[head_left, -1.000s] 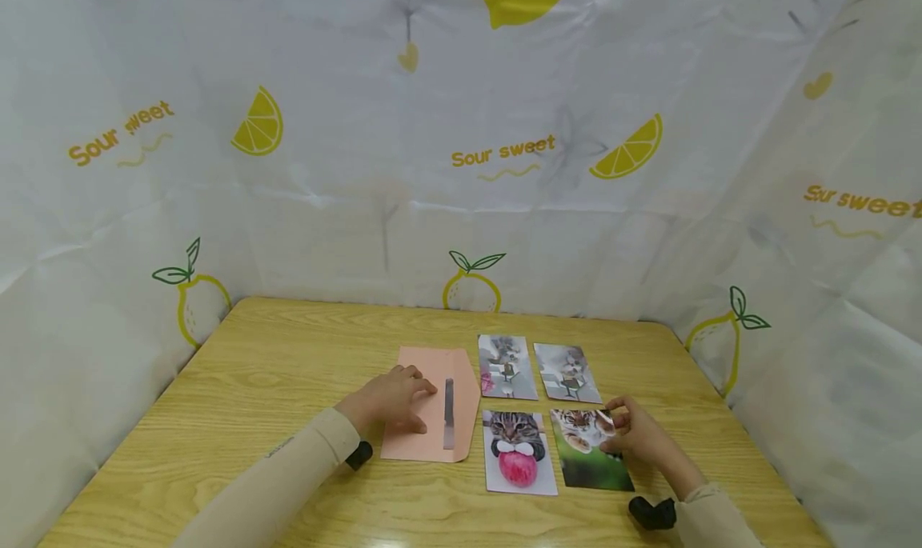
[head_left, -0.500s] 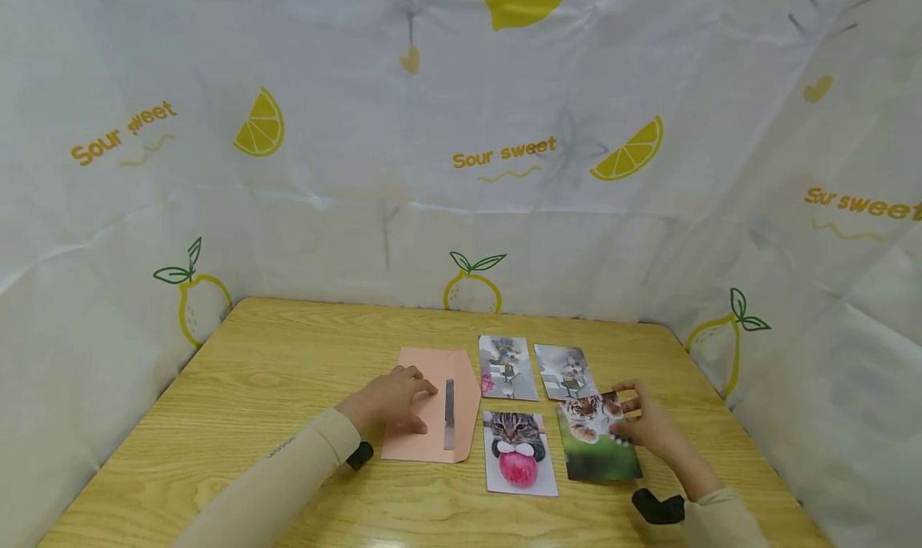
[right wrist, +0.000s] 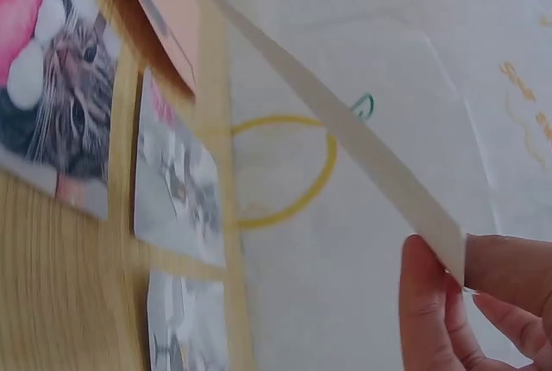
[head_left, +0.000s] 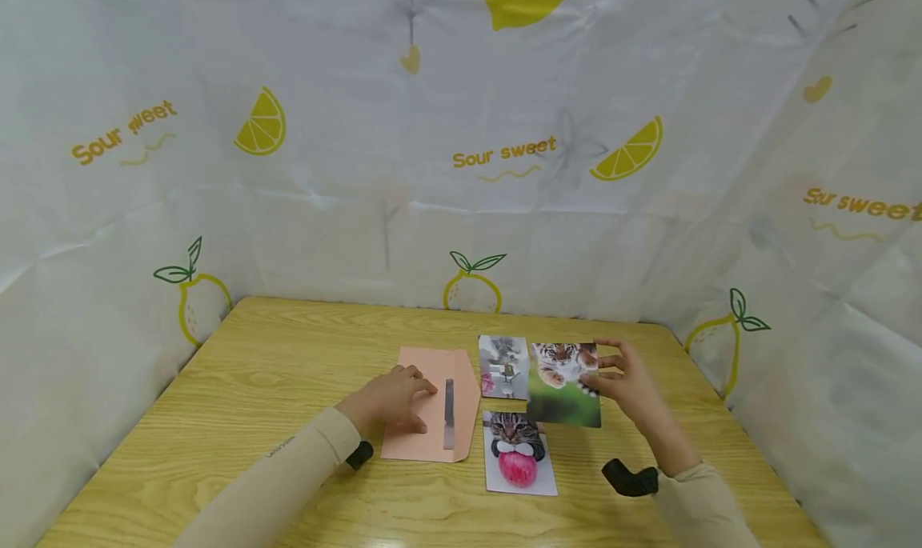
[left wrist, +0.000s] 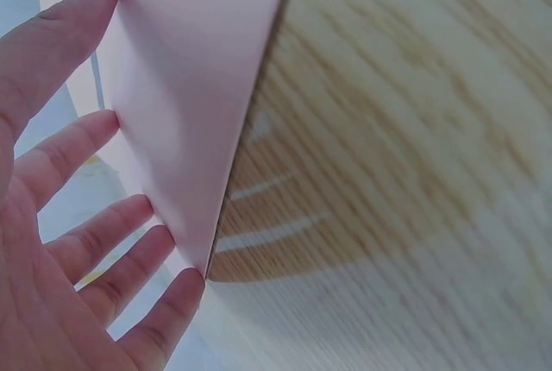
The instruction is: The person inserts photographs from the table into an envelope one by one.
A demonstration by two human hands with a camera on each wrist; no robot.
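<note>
My left hand (head_left: 392, 396) rests its spread fingertips on a pink envelope (head_left: 428, 362), which lies flat with its pointed flap to the right and a dark strip showing along it. Raised off the table, a tiger photo card (head_left: 562, 404) is pinched at its right edge between the thumb and fingers of my right hand (head_left: 630, 380). The right wrist view catches that card (right wrist: 362, 155) nearly edge-on. Beneath it in the head view, a greyish photo card is hidden; the right wrist view shows this card (right wrist: 185, 328).
A cat photo card (head_left: 519, 456) with a pink ball lies nearest the front. Behind it is another greyish photo card (head_left: 500, 364). The wooden table (head_left: 310, 332) is enclosed by a white lemon-print curtain (head_left: 346, 236). A black device (head_left: 630, 480) sits at each wrist.
My right hand has lifted the tiger card off the table and carried it back and leftward, over the rear right photo card. The left hand stays put on the envelope.
</note>
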